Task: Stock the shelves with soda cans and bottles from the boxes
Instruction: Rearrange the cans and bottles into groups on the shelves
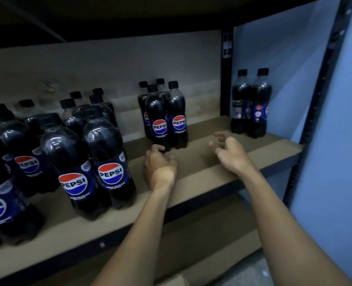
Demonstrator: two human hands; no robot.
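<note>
Dark Pepsi bottles with black caps stand on a brown shelf board [202,170]. A large group [71,153] fills the left side. A small cluster [163,118] stands mid-shelf, and a pair of bottles [251,104] at the far right end. My left hand [159,162] hovers just in front of the small cluster's base, fingers loosely curled, fingertips near the front bottle; it holds nothing. My right hand [229,150] hangs over the bare board between the cluster and the pair, fingers spread and relaxed.
A black metal upright [226,79] stands at the back and another [315,112] at the right front corner. A light blue wall [336,162] lies to the right. A lower shelf board [212,240] shows beneath, with a cardboard edge [171,280] at the bottom.
</note>
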